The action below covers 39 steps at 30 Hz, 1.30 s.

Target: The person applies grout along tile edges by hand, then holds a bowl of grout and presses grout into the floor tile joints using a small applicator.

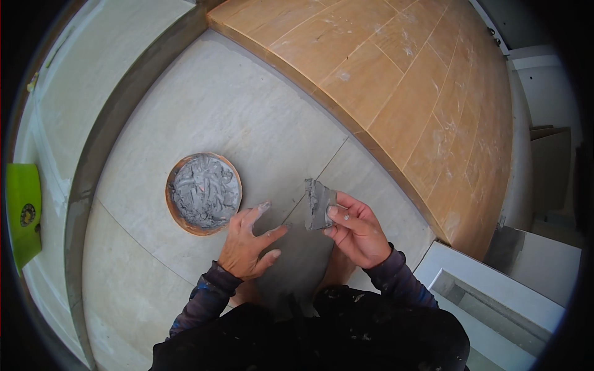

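Note:
A round bowl (185, 164) with an orange-brown rim sits on the pale floor tiles, holding lumpy grey paste (204, 190). My left hand (250, 244) is beside the bowl's lower right, fingers apart and bent, with grey smears on the tips and nothing held. In my right hand (359, 232) is a small flat scraper (318, 204), pinched between thumb and fingers and coated with thick grey paste along its left edge.
A raised wood-look tiled step (396, 93) runs along the upper right, and a pale ledge (93, 80) along the left. A green plastic object (23, 235) lies at the left rim. A white recessed frame (470, 275) is at lower right, with leaning panels (550, 161) behind.

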Available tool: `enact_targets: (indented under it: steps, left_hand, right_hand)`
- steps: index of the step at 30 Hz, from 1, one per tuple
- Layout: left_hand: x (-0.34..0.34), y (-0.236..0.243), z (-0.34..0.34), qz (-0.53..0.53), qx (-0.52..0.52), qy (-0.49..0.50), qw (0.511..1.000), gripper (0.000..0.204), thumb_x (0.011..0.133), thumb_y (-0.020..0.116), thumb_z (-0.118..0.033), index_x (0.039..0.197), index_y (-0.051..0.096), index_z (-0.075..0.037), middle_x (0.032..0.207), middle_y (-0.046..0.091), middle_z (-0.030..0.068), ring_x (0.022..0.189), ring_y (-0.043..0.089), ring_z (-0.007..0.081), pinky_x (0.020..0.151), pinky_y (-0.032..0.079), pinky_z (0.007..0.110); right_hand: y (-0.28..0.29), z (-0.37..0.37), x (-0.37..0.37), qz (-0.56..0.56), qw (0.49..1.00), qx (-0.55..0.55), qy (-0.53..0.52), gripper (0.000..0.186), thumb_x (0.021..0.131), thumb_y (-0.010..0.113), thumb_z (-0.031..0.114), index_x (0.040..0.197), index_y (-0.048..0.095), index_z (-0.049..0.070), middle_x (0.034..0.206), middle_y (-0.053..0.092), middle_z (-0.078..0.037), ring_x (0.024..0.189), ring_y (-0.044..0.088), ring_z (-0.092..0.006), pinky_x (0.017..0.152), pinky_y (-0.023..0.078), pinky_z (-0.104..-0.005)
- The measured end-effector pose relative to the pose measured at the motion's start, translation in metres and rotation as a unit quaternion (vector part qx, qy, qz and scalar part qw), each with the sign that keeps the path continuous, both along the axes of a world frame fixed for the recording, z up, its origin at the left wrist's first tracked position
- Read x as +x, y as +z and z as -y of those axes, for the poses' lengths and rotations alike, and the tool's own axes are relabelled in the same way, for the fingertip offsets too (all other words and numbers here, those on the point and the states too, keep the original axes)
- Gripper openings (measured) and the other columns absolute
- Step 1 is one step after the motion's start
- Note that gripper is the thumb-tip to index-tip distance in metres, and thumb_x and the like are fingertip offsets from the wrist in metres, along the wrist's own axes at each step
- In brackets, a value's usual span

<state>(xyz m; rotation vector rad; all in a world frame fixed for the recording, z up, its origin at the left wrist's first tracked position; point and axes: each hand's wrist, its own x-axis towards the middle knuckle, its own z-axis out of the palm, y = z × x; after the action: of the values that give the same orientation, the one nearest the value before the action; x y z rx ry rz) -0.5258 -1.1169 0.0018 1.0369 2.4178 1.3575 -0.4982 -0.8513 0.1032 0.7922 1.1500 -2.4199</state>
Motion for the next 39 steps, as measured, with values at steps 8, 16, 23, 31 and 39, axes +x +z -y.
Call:
enact_targets:
  steps: [8, 16, 23, 31, 39]
  left_hand:
    - [0.034, -0.025, 0.011, 0.035, -0.037, 0.181, 0.982, 0.045, 0.092, 0.064, -0.014, 0.136, 0.063, -0.005, 0.144, 0.051, 0.0219, 0.123, 0.048, 0.0395, 0.105, 0.041, 0.049]
    - [0.008, -0.053, 0.031, -0.01, -0.079, 0.285, 0.955, 0.043, 0.092, 0.062, -0.005, 0.136, 0.061, -0.001, 0.14, 0.053, 0.0221, 0.125, 0.051, 0.038, 0.108, 0.042, 0.047]
    - [0.003, -0.062, 0.029, 0.005, -0.076, 0.328, 0.942, 0.042, 0.096, 0.061, -0.008, 0.137, 0.06, 0.0, 0.141, 0.052, 0.0228, 0.131, 0.049, 0.0401, 0.112, 0.039, 0.048]
    - [-0.019, -0.065, 0.008, 0.014, -0.063, 0.329, 0.942, 0.041, 0.099, 0.06, -0.01, 0.138, 0.058, 0.0, 0.141, 0.052, 0.0236, 0.134, 0.049, 0.0407, 0.114, 0.038, 0.048]
    - [-0.019, -0.056, -0.004, 0.047, -0.046, 0.378, 0.923, 0.039, 0.104, 0.056, -0.013, 0.14, 0.057, -0.001, 0.141, 0.053, 0.0203, 0.132, 0.05, 0.0365, 0.11, 0.04, 0.044]
  right_hand:
    - [-0.083, -0.118, -0.027, -0.049, 0.798, 0.601, -0.011, 0.03, 0.092, 0.07, -0.005, 0.12, 0.071, 0.003, 0.112, 0.075, -0.006, 0.101, 0.07, -0.0162, 0.084, 0.058, -0.0306]
    - [-0.138, -0.16, -0.084, -0.385, 0.34, 0.843, 0.16, 0.014, 0.085, 0.077, 0.005, 0.099, 0.074, 0.006, 0.111, 0.076, -0.005, 0.108, 0.07, -0.0231, 0.085, 0.061, -0.0354]
    - [-0.124, -0.171, -0.059, -0.345, 0.414, 0.801, 0.262, 0.02, 0.082, 0.077, 0.004, 0.101, 0.073, 0.007, 0.106, 0.075, -0.004, 0.105, 0.069, -0.023, 0.082, 0.061, -0.036]
    - [-0.136, -0.151, -0.106, -0.187, 0.352, 0.893, 0.207, 0.029, 0.085, 0.068, 0.007, 0.114, 0.07, 0.007, 0.111, 0.073, -0.007, 0.099, 0.065, -0.0261, 0.076, 0.06, -0.0366]
    - [-0.145, -0.089, -0.037, -0.215, 0.403, 0.842, 0.287, 0.035, 0.085, 0.063, 0.007, 0.119, 0.069, 0.001, 0.11, 0.073, -0.008, 0.1, 0.064, -0.0252, 0.073, 0.06, -0.0351]
